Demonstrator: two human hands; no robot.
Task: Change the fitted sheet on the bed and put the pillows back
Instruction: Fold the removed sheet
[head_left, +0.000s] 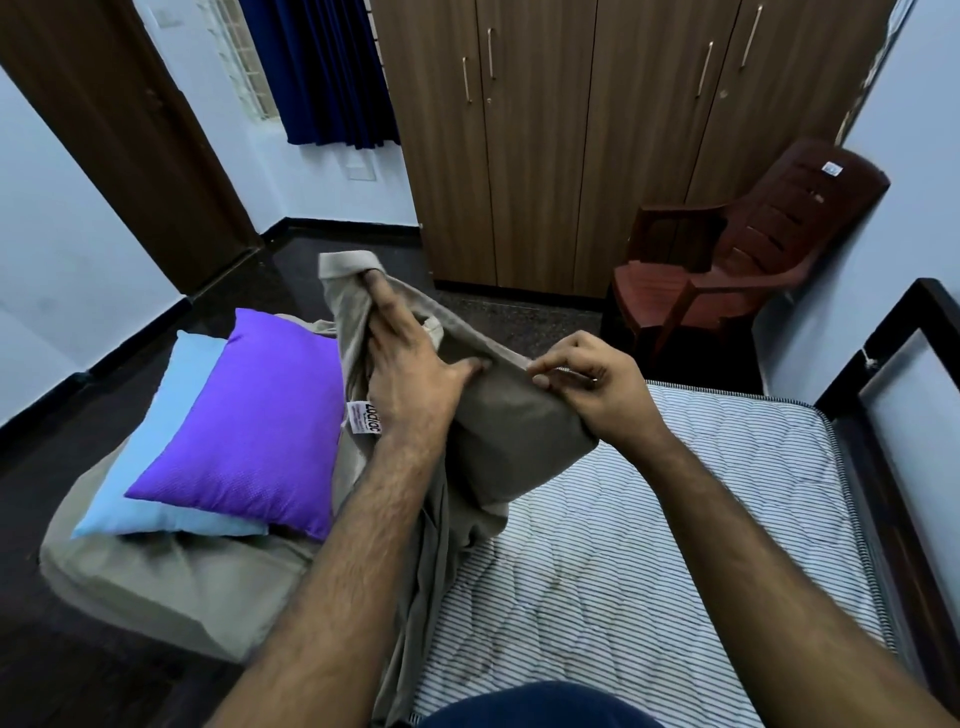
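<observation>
Now | left hand (410, 364) grips beige sheet (514, 431) | right hand (597, 384) pinches its hem

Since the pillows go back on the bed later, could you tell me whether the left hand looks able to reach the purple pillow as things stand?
Probably yes, but not freely: the left hand is gripping the grey sheet. The purple pillow lies just beside that forearm, uncovered, atop the blue pillow, so it would need to let go first.
</observation>
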